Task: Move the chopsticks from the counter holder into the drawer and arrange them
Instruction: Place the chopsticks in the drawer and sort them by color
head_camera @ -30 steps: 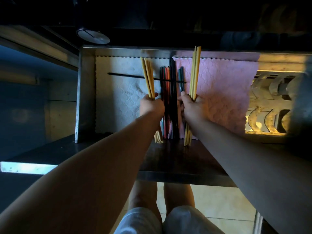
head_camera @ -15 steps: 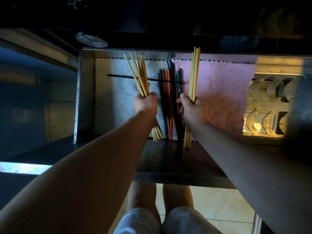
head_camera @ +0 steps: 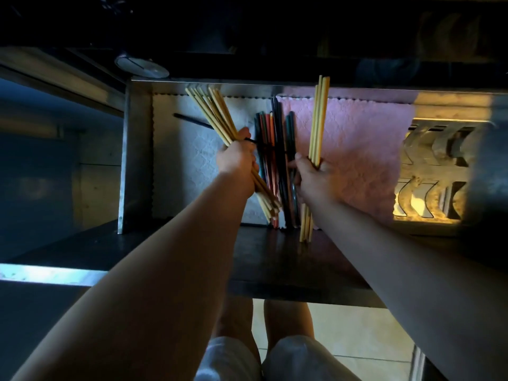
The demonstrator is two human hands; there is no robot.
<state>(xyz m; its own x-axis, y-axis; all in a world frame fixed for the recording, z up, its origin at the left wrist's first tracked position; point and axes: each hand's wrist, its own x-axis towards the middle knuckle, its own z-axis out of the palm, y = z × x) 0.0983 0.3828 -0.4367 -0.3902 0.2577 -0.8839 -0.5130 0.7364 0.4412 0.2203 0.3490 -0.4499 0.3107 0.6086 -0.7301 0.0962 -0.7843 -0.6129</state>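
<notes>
Head view looks down into an open metal drawer (head_camera: 136, 149) in a dim kitchen, its floor lined with a white textured cloth (head_camera: 187, 160) on the left and a pink one (head_camera: 357, 149) on the right. Left hand (head_camera: 237, 159) is closed around a bundle of yellow chopsticks (head_camera: 213, 114), which tilts so that the far ends lean left over the white cloth. Right hand (head_camera: 312, 176) is closed on a second bundle of yellow chopsticks (head_camera: 319, 116), held nearly straight along the drawer over the edge of the pink cloth. Between the two hands a group of dark, red and blue chopsticks (head_camera: 272, 149) lies lengthwise in the drawer where the two cloths meet, and a single black chopstick (head_camera: 189, 121) lies crosswise on the white cloth. A perforated metal rack (head_camera: 434, 166), brightly lit, fills the right end of the drawer. A dark counter edge (head_camera: 275, 59) overhangs the back. Below the drawer front, pale floor tiles (head_camera: 357, 339) show past the person's knees (head_camera: 297, 356).
</notes>
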